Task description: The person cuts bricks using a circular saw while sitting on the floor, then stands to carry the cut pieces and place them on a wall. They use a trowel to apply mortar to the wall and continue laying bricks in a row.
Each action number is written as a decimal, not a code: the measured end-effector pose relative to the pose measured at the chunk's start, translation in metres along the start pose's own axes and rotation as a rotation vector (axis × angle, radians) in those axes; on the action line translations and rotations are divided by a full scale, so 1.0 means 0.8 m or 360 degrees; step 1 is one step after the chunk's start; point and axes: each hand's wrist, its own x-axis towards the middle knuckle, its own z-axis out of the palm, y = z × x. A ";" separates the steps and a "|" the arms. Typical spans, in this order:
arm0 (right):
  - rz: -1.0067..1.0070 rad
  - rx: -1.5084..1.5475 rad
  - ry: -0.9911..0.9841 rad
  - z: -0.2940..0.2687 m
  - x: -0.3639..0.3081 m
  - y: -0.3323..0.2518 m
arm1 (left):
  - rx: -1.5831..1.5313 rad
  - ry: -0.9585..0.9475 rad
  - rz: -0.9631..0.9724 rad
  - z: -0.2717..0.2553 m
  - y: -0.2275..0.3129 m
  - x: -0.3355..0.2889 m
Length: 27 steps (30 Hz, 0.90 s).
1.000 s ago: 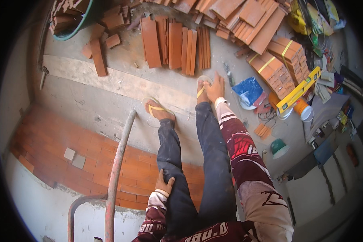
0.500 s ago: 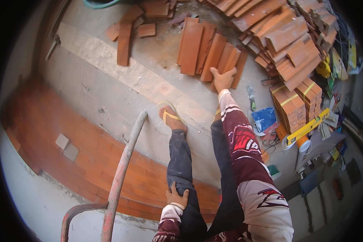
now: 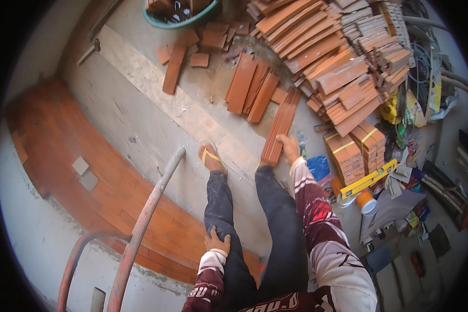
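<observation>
My right hand (image 3: 290, 149) is closed round the near end of a stack of long terracotta tiles (image 3: 282, 125), thumb on one side; its underside is hidden. The stack stands tilted on its edges, ribbed sides showing, its near end by my right foot. Left of it, loose terracotta tiles (image 3: 242, 86) lie flat on the dusty concrete floor. My left hand (image 3: 217, 242) rests on my left knee, fingers apart, holding nothing.
A large tile pile (image 3: 317, 47) rises at the far right, near strapped tile bundles (image 3: 344, 156) and a yellow spirit level (image 3: 369, 179). A green tub (image 3: 205, 15) stands at the back. A rusty metal rail (image 3: 150, 210) crosses beside my left leg; laid tiles (image 3: 114, 200) lie beyond.
My right hand has drawn several tiles together into one stack and pulled it nearer to my right foot. The view has shifted; my left hand stays on my knee.
</observation>
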 end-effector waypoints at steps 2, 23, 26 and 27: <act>0.0156 0.0174 -0.0187 0.003 -0.042 -0.013 | -0.0021 0.0052 0.0060 -0.003 0.006 -0.013; -0.0304 -0.0984 -0.0490 0.075 -0.242 -0.252 | -0.0797 0.0614 0.0742 -0.248 0.130 -0.018; -0.0305 -0.1048 -0.0525 0.137 -0.235 -0.272 | -0.1140 0.0434 0.0847 -0.274 0.173 0.026; -0.0273 -0.1079 -0.0572 0.166 -0.237 -0.276 | -0.1301 0.0242 0.0773 -0.277 0.190 0.042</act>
